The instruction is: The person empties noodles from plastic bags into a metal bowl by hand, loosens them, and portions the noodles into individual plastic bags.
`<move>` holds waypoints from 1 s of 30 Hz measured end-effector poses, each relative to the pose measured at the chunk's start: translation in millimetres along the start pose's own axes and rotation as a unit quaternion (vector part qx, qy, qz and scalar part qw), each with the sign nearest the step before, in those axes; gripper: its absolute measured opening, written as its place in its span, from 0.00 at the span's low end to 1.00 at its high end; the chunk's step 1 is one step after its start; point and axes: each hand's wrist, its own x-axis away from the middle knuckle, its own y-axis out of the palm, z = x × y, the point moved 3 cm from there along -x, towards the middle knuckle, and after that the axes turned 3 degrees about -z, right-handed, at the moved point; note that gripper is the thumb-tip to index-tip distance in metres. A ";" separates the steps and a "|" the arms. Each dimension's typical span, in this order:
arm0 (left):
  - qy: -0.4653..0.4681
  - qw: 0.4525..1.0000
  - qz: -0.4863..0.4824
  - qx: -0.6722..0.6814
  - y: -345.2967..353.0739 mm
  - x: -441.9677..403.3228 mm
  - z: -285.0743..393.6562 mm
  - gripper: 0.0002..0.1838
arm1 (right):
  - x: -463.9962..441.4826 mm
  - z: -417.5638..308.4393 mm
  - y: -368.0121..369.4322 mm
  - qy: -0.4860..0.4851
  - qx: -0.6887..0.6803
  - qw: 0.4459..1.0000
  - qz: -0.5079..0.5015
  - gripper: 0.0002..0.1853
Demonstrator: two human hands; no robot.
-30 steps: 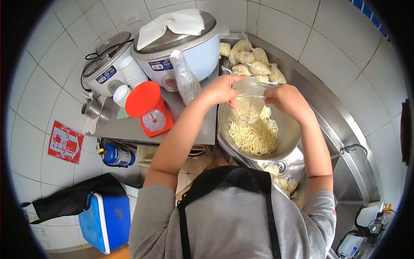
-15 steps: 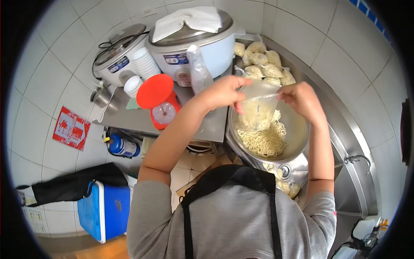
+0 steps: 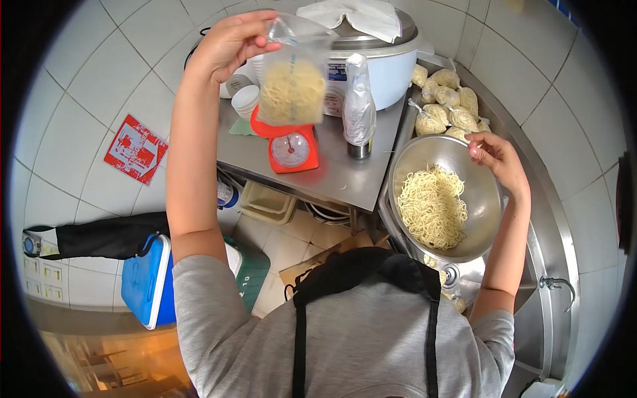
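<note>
My left hand pinches the top edge of a clear plastic bag with pale noodles inside. The bag hangs over the red scale and hides most of its pan; whether the two touch, I cannot tell. Loose noodles lie in the large steel bowl on the right. At that bowl's upper right rim is my right hand, its fingers curled and thumb near the fingertips; whether anything small is between them is hard to make out.
Tied noodle bags are piled behind the bowl. A big rice cooker with a white cloth stands at the back. A plastic-wrapped bundle in a metal cup is on the steel table. A faucet is at right.
My left hand has carried the noodle bag from above the bowl leftward to over the scale. My right hand has let go of the bag. The view has shifted left.
</note>
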 end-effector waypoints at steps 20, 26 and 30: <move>0.144 0.932 0.126 -0.307 9.2 57.2 -177.7 0.34 | 13.8 101.1 30.2 0.161 0.183 0.963 -0.114 0.21; 0.143 0.890 0.183 -0.391 37.4 84.2 -179.2 0.24 | -1.3 97.3 41.8 0.171 0.237 0.947 -0.130 0.23; 0.117 0.896 0.209 -0.374 47.4 89.0 -180.2 0.17 | -9.1 97.9 41.3 0.172 0.252 0.943 -0.130 0.23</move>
